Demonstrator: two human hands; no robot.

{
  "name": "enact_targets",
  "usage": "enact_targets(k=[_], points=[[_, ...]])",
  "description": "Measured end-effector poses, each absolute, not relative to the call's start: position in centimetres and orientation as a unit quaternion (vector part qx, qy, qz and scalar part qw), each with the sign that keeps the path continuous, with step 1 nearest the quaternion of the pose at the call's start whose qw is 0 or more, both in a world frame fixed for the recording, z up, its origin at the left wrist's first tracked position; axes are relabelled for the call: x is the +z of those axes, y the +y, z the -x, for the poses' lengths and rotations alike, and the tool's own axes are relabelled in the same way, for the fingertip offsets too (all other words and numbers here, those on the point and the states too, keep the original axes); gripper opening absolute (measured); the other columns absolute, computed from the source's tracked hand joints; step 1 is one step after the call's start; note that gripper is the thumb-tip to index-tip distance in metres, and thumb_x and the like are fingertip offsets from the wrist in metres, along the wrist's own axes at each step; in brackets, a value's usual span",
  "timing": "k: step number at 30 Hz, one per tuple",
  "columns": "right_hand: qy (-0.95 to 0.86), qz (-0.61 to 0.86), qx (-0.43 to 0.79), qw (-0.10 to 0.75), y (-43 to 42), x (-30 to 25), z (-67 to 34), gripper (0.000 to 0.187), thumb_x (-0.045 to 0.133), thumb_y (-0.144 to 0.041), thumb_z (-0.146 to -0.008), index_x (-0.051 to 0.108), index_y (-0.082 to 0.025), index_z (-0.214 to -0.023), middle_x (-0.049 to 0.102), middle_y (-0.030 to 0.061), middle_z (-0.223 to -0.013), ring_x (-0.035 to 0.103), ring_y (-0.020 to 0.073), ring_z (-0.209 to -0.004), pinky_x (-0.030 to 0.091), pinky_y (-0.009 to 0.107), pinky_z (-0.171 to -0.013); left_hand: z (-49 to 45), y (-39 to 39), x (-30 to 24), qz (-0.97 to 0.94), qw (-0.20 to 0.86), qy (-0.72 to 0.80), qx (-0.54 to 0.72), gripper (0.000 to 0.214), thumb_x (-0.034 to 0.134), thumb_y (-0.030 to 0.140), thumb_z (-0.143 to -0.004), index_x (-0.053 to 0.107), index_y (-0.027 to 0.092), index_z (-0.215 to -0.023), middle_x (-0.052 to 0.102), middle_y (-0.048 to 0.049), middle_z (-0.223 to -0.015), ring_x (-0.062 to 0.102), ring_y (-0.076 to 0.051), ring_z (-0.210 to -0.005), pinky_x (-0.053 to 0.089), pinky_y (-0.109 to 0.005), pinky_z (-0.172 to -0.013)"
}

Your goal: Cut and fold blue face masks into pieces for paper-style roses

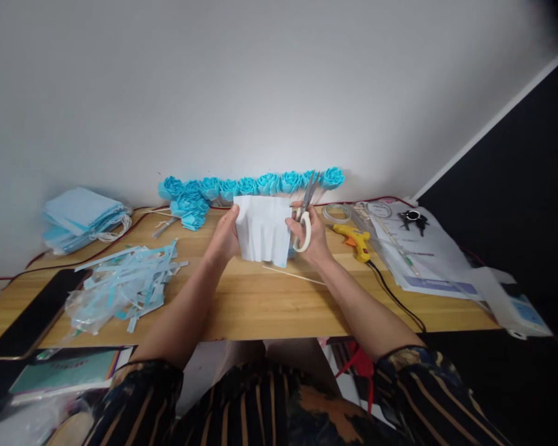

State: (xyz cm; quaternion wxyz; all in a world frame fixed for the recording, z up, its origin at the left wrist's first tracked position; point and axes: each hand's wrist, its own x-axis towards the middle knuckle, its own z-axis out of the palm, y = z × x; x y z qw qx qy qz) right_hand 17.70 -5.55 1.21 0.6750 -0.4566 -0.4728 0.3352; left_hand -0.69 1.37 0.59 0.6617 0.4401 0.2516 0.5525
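Above the middle of the table, my left hand (225, 234) grips the left edge of a disposable face mask (263, 230), its creased white side facing me. My right hand (314, 238) pinches the mask's right edge and also holds scissors (303, 232) with white handles, their blades pointing up and away. Beneath the mask, a thin pale stick (295, 274) lies on the wooden table. Behind it, a row of blue handmade flowers (268, 183) rests along the wall, with more blue petal-like pieces (189, 209) heaped at the left end.
Cut blue and white strips (134, 282) lie heaped at left, beside a black phone (35, 313) and a stack of masks (84, 214). A yellow glue gun (356, 240) with a black cord is at right. Farther right are papers (413, 248), keys (413, 218) and clear rolls (336, 214).
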Motion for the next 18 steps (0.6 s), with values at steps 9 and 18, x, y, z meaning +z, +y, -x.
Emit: enact_targets(k=[9,18], points=[[-0.473,0.450,0.322,0.686,-5.50,1.28,-17.78,0.041,0.077,-0.030,-0.069,0.060,-0.027,-0.107,0.057,-0.0037,-0.082,0.050,0.0109,-0.069,0.043,0.023,-0.061,0.65,0.81,0.86,-0.435,0.645,0.311,0.546,0.050,0.086,0.049,-0.058,0.071,0.014,-0.090,0.075,-0.0062,-0.077,0.070,-0.023,-0.077,0.052,-0.030,-0.068],[-0.487,0.443,0.339,0.672,-5.60,1.09,-17.21,0.044,0.076,-0.033,-0.069,0.059,-0.026,-0.109,0.056,-0.0043,-0.081,0.050,0.0104,-0.066,0.044,0.023,-0.059,0.31,0.85,0.69,-0.480,0.524,0.355,0.608,0.045,0.074,0.052,-0.073,0.068,0.014,-0.096,0.072,-0.0022,-0.082,0.064,-0.017,-0.076,0.047,-0.023,-0.063]])
